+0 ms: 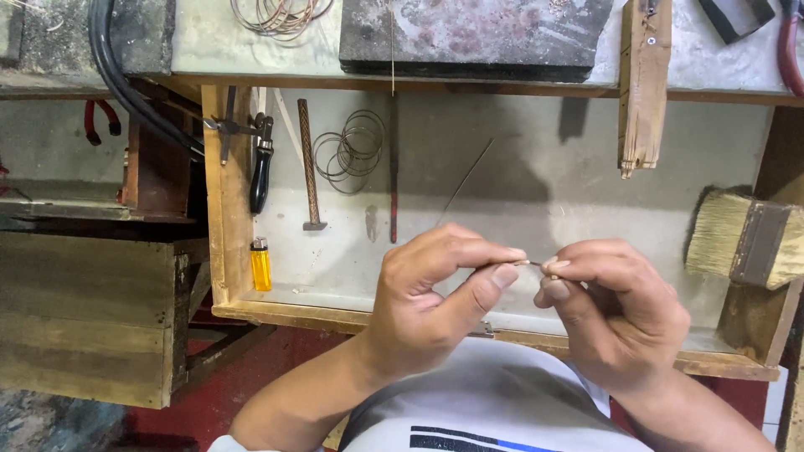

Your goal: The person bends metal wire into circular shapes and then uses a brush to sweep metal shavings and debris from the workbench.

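My left hand (435, 293) and my right hand (615, 305) meet fingertip to fingertip over the front edge of an open wooden drawer (228, 209). Between them they pinch a tiny thin metal piece (536, 264), held by thumb and forefinger on each side. Most of the piece is hidden by the fingers. Both hands hover above the drawer's grey floor, not touching it.
In the drawer lie a yellow lighter (260, 264), a small hammer (310, 163), a black-handled tool (261, 172), wire rings (352, 151), a thin rod (393, 167) and a wide brush (749, 238). A wooden bench pin (645, 84) and a dark slab (473, 33) sit above.
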